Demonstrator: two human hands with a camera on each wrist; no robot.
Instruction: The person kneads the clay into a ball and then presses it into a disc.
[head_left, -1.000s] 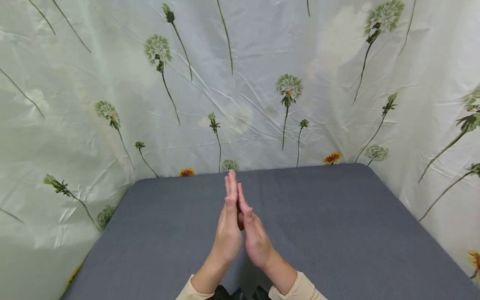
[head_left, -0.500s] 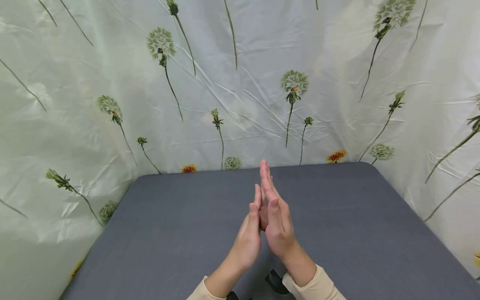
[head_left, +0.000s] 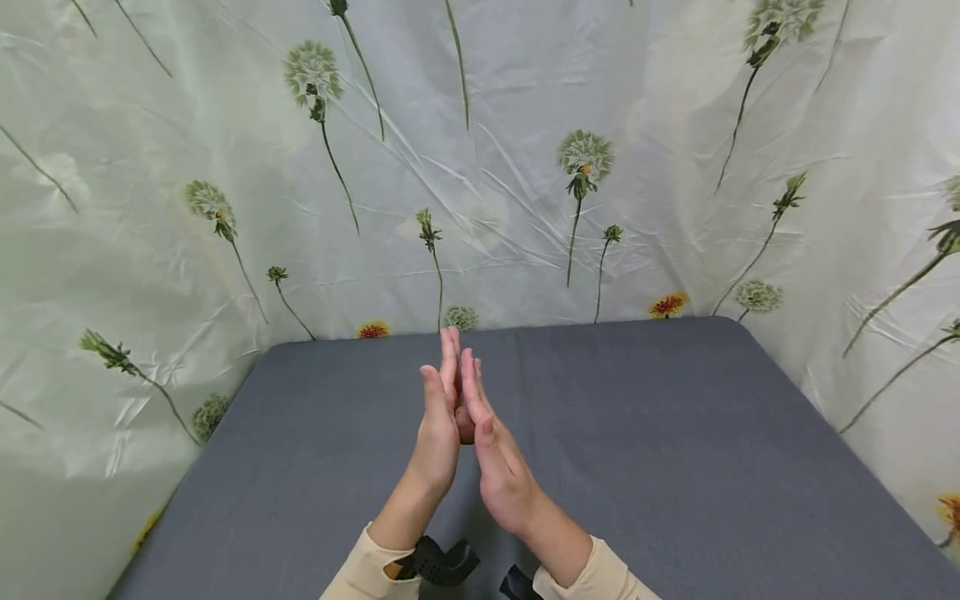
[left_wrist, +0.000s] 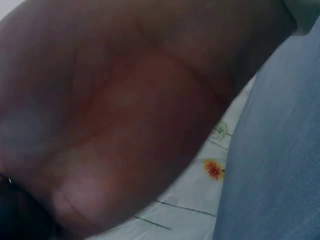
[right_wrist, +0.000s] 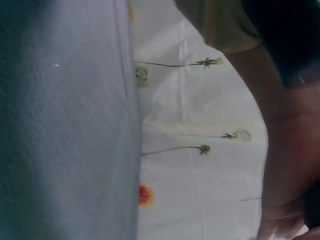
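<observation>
In the head view my left hand [head_left: 438, 417] and right hand [head_left: 491, 450] are pressed palm to palm above the grey table [head_left: 675, 467]. All fingers are straight and point away from me. The left hand reaches slightly further forward than the right. Nothing shows between the palms. Cream sleeves [head_left: 360, 575] cover both forearms, with black wrist straps [head_left: 438, 562] under them. The left wrist view is filled by blurred skin [left_wrist: 115, 115], with grey table [left_wrist: 280, 165] at the right. In the right wrist view a forearm [right_wrist: 290, 145] and sleeve cuff [right_wrist: 220, 27] show at the right.
A pale sheet printed with dandelions and stems [head_left: 577, 167] hangs behind the table and on both sides of it. The grey cloth-covered tabletop [head_left: 315, 467] carries no objects. Its far edge [head_left: 525, 329] meets the sheet.
The joined hands have swung from the right back to the left. The left hand has slid forward and the right hand back against it.
</observation>
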